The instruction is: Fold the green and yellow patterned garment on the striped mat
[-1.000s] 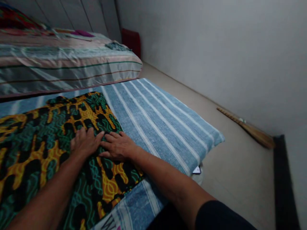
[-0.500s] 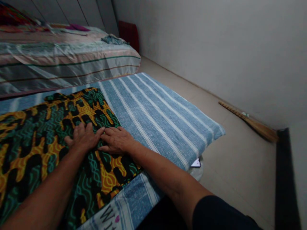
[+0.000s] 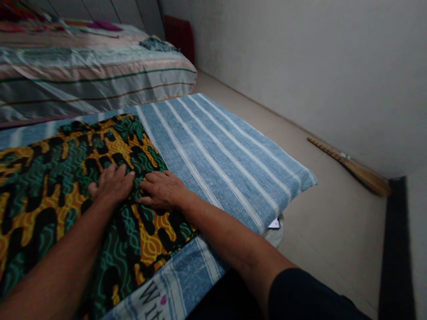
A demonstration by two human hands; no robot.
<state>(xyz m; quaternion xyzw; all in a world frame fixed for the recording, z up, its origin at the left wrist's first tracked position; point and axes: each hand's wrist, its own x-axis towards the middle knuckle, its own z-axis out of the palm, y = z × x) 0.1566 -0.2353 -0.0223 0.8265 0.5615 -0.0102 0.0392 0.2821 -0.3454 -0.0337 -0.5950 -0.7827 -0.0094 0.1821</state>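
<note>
A patterned cloth (image 3: 66, 195) in black, green and orange lies spread flat over a blue striped mattress (image 3: 220, 155) on the floor. My left hand (image 3: 111, 184) rests palm down on the cloth near its right edge, fingers stretched flat. Beside it, my right hand (image 3: 163, 190) also lies flat on the cloth, fingers extended and pointing left toward the other hand, a small gap between them. Neither hand holds anything.
A second mattress (image 3: 93, 75) with a shiny striped cover lies behind, with coloured cloths on top. A broom (image 3: 350, 166) lies along the grey wall at right. A small white object (image 3: 274, 223) pokes out under the blue mattress corner. Bare floor lies at right.
My left hand has slid a little to the left on the cloth, so a small gap has opened between my hands. The view has shifted slightly.
</note>
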